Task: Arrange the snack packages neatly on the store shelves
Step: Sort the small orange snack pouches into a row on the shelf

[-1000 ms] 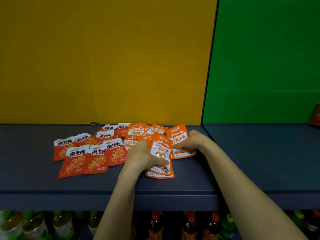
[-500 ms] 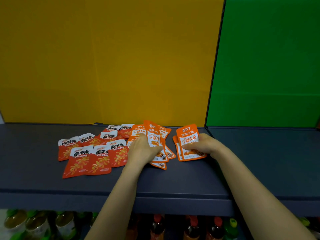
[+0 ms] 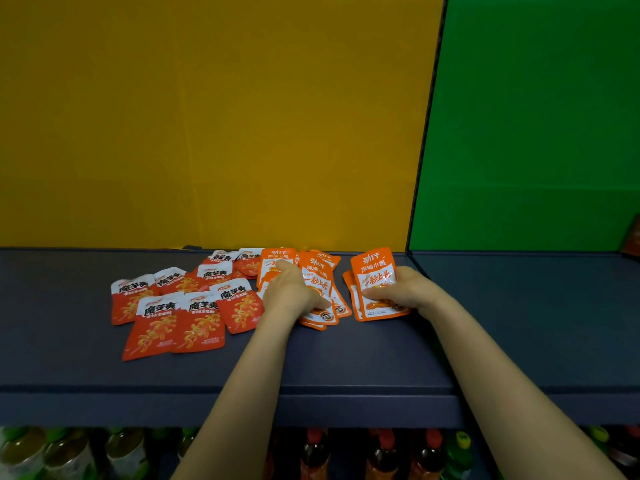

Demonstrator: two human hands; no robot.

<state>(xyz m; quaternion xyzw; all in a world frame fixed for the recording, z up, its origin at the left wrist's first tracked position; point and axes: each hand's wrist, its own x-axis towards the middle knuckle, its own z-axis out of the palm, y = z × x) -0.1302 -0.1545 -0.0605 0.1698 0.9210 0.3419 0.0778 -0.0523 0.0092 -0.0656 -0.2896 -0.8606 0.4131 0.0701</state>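
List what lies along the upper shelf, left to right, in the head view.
red packets → orange pile gripped by the left hand → orange stack gripped by the right hand → bare shelf before the green wall → reddish item at the right edge

head view, looking down, close over shelf

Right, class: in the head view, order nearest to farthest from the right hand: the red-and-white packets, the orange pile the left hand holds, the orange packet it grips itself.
1. Orange packet, gripped in the right hand.
2. Orange pile, centre, held by the left hand.
3. Red-and-white packets, far left.
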